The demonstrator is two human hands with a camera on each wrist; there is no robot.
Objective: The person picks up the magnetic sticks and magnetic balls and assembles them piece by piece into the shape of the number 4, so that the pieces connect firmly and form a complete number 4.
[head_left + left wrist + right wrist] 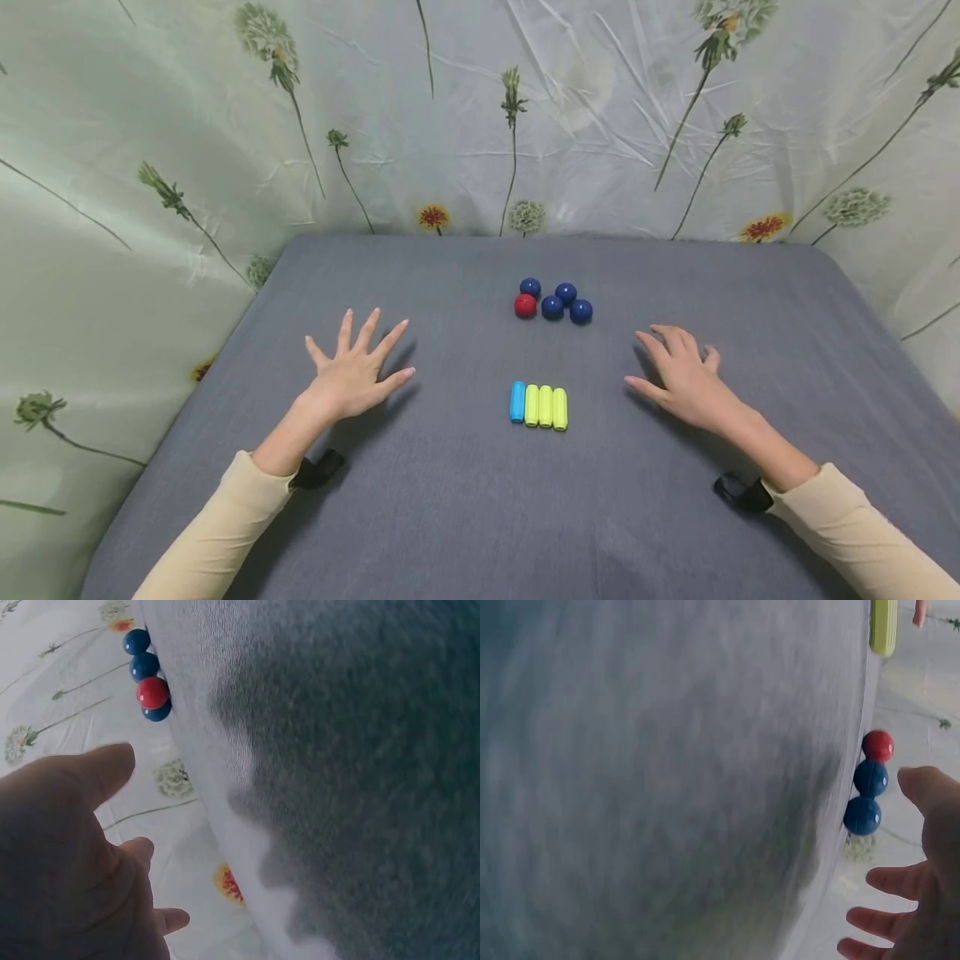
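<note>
In the head view, my left hand (351, 380) is held over the left part of the table with its fingers spread, holding nothing. On the other side my right hand (688, 382) hovers with fingers loosely bent, also holding nothing. Between the hands lie a blue ribbed stick-like piece (517, 402) and three yellow-green ones, such as the rightmost yellow-green piece (560, 409), side by side in a row. Farther back, a red ball (525, 306) sits against several dark blue balls (552, 307). Neither hand touches any of these things.
A grey cloth covers the table (450, 517). Behind it and along its left and right sides hangs a pale curtain (600, 167) with dandelion prints. A black strap (318, 469) is on the left wrist, and another black strap (742, 492) on the right.
</note>
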